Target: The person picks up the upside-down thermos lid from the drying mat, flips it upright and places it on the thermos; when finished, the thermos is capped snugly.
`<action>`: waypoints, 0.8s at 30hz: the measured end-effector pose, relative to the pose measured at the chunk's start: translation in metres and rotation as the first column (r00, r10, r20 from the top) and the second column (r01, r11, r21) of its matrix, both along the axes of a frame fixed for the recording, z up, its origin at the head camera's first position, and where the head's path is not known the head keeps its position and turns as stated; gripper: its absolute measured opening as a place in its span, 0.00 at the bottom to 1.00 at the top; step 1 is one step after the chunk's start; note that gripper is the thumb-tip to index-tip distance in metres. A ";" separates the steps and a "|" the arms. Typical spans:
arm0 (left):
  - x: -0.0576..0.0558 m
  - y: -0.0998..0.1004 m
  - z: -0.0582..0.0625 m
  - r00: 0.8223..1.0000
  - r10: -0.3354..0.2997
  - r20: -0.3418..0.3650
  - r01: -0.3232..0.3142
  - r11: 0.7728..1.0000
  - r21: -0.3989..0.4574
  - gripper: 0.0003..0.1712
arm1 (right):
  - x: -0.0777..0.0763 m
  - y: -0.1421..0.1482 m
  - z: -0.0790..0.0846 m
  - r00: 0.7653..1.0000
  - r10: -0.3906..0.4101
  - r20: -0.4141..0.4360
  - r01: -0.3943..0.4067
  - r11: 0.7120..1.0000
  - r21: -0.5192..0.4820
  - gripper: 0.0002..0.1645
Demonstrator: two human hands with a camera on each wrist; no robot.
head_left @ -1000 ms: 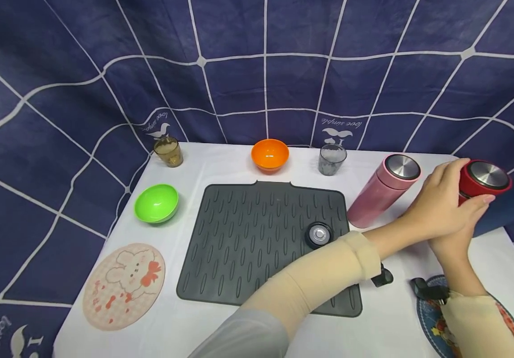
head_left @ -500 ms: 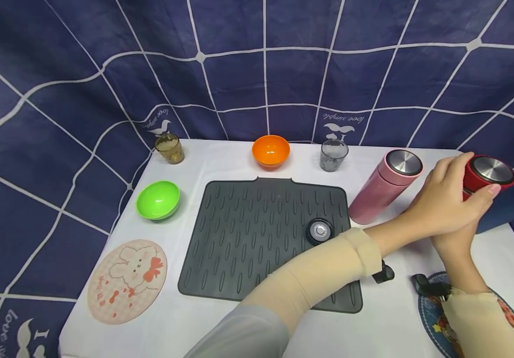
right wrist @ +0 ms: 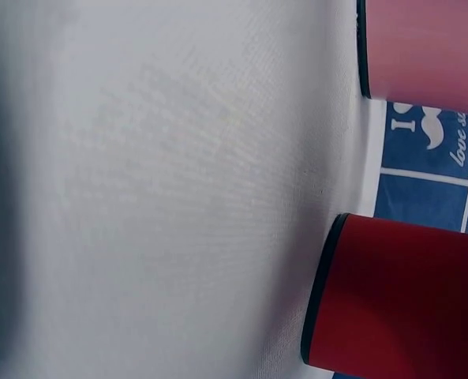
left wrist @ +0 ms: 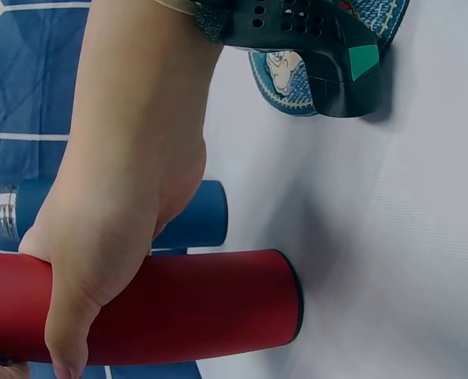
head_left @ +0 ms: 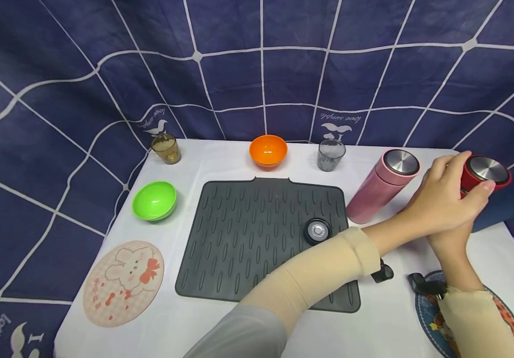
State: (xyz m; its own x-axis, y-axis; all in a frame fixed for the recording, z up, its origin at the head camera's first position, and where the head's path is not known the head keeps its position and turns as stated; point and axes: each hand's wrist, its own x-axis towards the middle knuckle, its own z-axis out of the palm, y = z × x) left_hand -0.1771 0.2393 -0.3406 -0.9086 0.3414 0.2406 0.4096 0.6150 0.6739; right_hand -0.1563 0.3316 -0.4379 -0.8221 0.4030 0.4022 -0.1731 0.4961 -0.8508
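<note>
Your left hand (head_left: 447, 201) curls round the top of the red bottle (left wrist: 206, 304) while your right hand (left wrist: 103, 233) grips its body near the right edge of the tabletop (head_left: 498, 261), so if that lower grip slips under a twist, it could knock the blue bottle (head_left: 505, 206).

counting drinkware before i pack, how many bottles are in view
3. The pink bottle is right of the dark mat; the red bottle is held by the left hand and right hand; the blue bottle is beyond it, partly covered. More could be hidden.
</note>
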 end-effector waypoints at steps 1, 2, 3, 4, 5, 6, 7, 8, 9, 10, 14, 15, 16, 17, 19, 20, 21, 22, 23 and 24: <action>0.001 0.001 0.001 1.000 0.008 0.015 -0.008 1.000 0.013 0.42 | 0.000 0.000 0.000 1.000 -0.006 0.001 0.006 1.000 0.000 0.40; 0.001 0.001 0.002 0.999 0.018 0.033 -0.019 0.999 0.027 0.44 | 0.001 -0.001 0.000 1.000 -0.019 0.013 0.018 1.000 0.021 0.39; 0.002 0.002 0.002 0.998 0.033 0.046 -0.035 0.998 0.043 0.45 | 0.002 -0.001 0.000 0.999 -0.024 0.022 0.023 0.999 0.035 0.38; 0.003 0.002 0.002 0.998 0.049 0.049 -0.052 0.997 0.052 0.47 | 0.002 0.000 0.000 0.999 -0.023 0.025 0.022 0.999 0.034 0.38; 0.004 0.003 0.002 0.997 0.061 0.048 -0.064 0.996 0.062 0.47 | 0.002 0.000 -0.001 0.999 -0.028 0.031 0.026 0.999 0.042 0.38; 0.005 0.004 0.002 0.997 0.068 0.047 -0.072 0.995 0.068 0.48 | 0.003 0.000 -0.001 0.999 -0.027 0.034 0.026 0.999 0.048 0.38; 0.005 0.004 0.001 0.997 0.065 0.037 -0.067 0.995 0.069 0.47 | 0.003 0.001 -0.001 0.999 -0.029 0.036 0.028 0.998 0.052 0.38; 0.006 0.004 0.001 0.998 0.057 0.029 -0.059 0.996 0.062 0.45 | 0.004 0.001 -0.001 0.999 -0.033 0.034 0.031 0.998 0.061 0.39; 0.006 0.004 0.000 0.999 0.048 0.013 -0.048 0.998 0.050 0.43 | 0.004 0.002 -0.001 0.999 -0.030 0.026 0.028 0.998 0.054 0.39; 0.005 0.004 0.000 0.999 0.034 0.000 -0.034 0.999 0.040 0.42 | 0.004 0.002 -0.001 1.000 -0.023 0.014 0.023 0.998 0.051 0.40; 0.004 0.004 0.000 0.999 0.011 0.032 -0.013 0.999 0.050 0.40 | 0.004 0.002 0.003 1.000 -0.023 0.004 0.023 0.998 0.066 0.38; 0.004 0.005 0.001 0.999 0.017 0.041 -0.020 0.997 0.068 0.41 | 0.005 0.002 0.004 1.000 -0.024 0.010 0.023 0.997 0.080 0.37; 0.005 0.006 0.001 0.998 0.029 0.052 -0.033 0.996 0.085 0.42 | 0.005 0.002 0.004 1.000 -0.023 0.010 0.022 0.996 0.088 0.37; 0.006 0.007 0.001 0.998 0.043 0.056 -0.048 0.994 0.098 0.43 | 0.006 0.003 0.004 1.000 -0.023 0.010 0.022 0.996 0.085 0.37; 0.007 0.009 0.000 0.997 0.059 0.053 -0.065 0.990 0.127 0.43 | 0.007 0.006 0.005 1.000 -0.012 0.004 0.012 0.997 0.071 0.39; 0.007 0.010 0.000 0.997 0.060 0.039 -0.065 0.989 0.136 0.43 | 0.007 0.007 0.006 1.000 -0.014 0.008 0.013 0.997 0.073 0.40; 0.007 0.011 0.000 0.998 0.060 0.023 -0.062 0.989 0.135 0.41 | 0.007 0.009 0.007 1.000 -0.015 0.010 0.014 0.998 0.063 0.42; 0.006 0.011 -0.001 0.998 0.055 0.006 -0.056 0.990 0.126 0.39 | 0.005 0.011 0.008 1.000 -0.016 0.005 0.015 0.999 0.045 0.45; 0.006 0.012 -0.001 0.999 0.045 -0.006 -0.044 0.992 0.120 0.37 | 0.004 0.013 0.008 0.999 -0.028 0.017 0.027 0.999 0.032 0.48; 0.006 0.012 -0.001 0.999 0.034 -0.013 -0.032 0.993 0.116 0.35 | 0.004 0.015 0.010 0.999 -0.043 0.031 0.042 0.999 0.028 0.49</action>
State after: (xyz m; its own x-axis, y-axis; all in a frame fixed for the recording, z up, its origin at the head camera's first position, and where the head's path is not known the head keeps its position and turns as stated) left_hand -0.1711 0.2517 -0.3414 -0.9150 0.2803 0.2901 0.4006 0.5470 0.7351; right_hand -0.1524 0.3467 -0.4284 -0.8171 0.4269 0.3874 -0.1243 0.5258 -0.8415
